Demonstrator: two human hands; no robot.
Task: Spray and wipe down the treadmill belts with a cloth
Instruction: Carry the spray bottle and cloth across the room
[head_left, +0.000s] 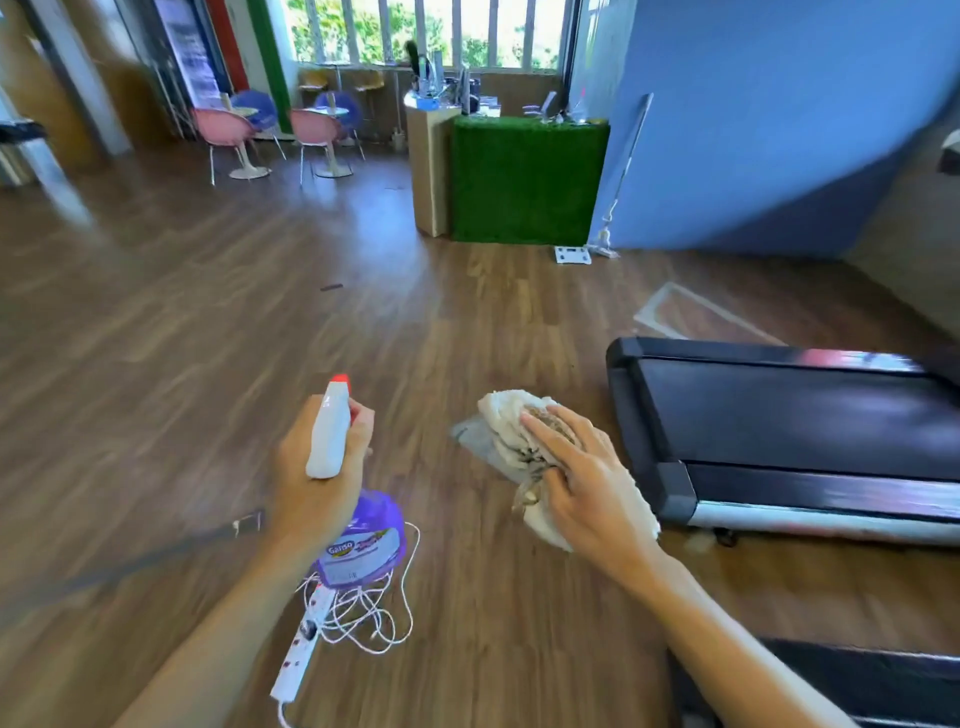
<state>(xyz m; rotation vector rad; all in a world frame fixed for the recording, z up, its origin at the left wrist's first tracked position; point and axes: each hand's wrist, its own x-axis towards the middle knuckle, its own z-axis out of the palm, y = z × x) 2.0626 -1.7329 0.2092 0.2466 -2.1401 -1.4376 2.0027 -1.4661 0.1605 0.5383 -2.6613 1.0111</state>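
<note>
Two bare forearms reach forward from the bottom edge, over a wide brown wooden floor (156, 322) that fills most of the view.

On the right lies a treadmill (810, 441), its dark belt (779, 410) flat and low, framed by black side rails and a silver end cap. The corner of a second dark machine (857, 680) shows at the bottom right, under the right forearm.

At the far end stand a green grass-covered counter (530, 182), a blue wall and pink chairs (228, 130).

The right hand (587, 483) holds a bunched white cloth (511, 431), its fingers spread over the top and pressing the cloth against the palm. It hovers just left of the treadmill, not touching it.

The left hand (317, 467) has its fingers curled round the neck of a purple spray bottle (358, 540), whose white, red-tipped nozzle points ahead, away from the belt.

Below the bottle, a white power strip (298, 654) and tangled cord rest on the floor.

Judging by this, the person is between belts, approaching one. The next move calls for turning the nozzle right, towards the belt, and spraying before wiping.
</note>
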